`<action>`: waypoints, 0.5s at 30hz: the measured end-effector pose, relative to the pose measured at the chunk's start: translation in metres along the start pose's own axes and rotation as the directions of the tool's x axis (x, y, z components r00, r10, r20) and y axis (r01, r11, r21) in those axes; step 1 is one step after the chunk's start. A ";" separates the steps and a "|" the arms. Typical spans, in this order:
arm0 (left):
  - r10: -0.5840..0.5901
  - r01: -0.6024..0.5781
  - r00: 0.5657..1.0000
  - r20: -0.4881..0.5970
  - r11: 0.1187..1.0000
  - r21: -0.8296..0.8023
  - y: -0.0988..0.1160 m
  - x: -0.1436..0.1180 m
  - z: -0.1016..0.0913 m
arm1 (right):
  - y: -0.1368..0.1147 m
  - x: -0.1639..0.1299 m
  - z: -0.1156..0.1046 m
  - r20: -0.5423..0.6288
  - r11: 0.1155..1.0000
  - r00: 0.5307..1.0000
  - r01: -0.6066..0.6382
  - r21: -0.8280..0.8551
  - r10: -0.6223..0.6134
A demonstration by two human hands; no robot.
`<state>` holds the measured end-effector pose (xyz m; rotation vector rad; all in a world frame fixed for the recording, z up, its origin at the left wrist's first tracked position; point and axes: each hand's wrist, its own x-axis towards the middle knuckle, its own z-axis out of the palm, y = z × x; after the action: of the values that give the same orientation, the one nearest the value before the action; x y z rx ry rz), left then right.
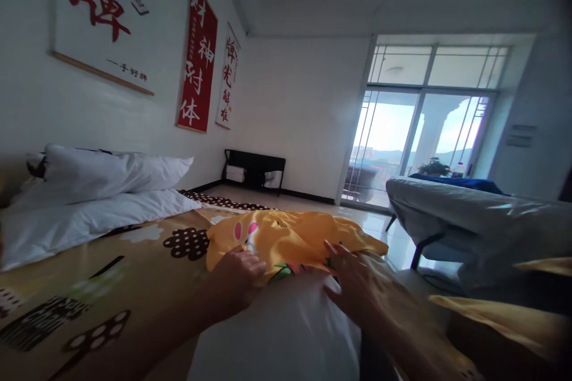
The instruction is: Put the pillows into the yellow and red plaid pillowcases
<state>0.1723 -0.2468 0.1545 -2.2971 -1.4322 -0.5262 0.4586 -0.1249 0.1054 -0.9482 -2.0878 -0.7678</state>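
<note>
On a bed (111, 286) spread with a tan patterned sheet, a yellow cartoon-print pillowcase (290, 238) is seen bunched over the end of a white pillow (286, 327). Its edge is pinched by the left hand (239, 277), while the right hand (351, 277) is laid open, fingers spread, on the fabric.

Home bedroom: bed (111, 286), pillows (102, 175), wall scrolls (197, 53).
</note>
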 end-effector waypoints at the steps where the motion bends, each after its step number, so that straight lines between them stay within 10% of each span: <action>1: 0.015 -0.014 0.997 -0.081 1.000 0.009 0.002 -0.004 -0.002 | 0.003 0.006 0.012 0.049 0.999 0.999 -0.009 -0.031 0.011; 7: 0.031 0.004 0.893 -0.449 0.997 0.078 -0.017 -0.018 -0.025 | 0.025 0.042 0.038 0.132 0.989 0.991 0.006 -0.150 0.014; 11: -0.084 0.139 0.888 -0.452 0.986 0.088 -0.043 -0.021 -0.047 | 0.054 0.076 -0.012 -0.051 0.975 0.997 -0.075 -0.209 0.066; 15: -0.336 0.348 0.875 -0.347 0.937 -0.029 -0.060 -0.032 -0.050 | 0.066 0.077 -0.066 -0.223 0.942 0.943 0.177 -0.286 -0.245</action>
<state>0.0995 -0.2717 0.1890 -1.8066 -1.6504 -0.9516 0.4983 -0.1078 0.2183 -0.7171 -1.9088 -1.2378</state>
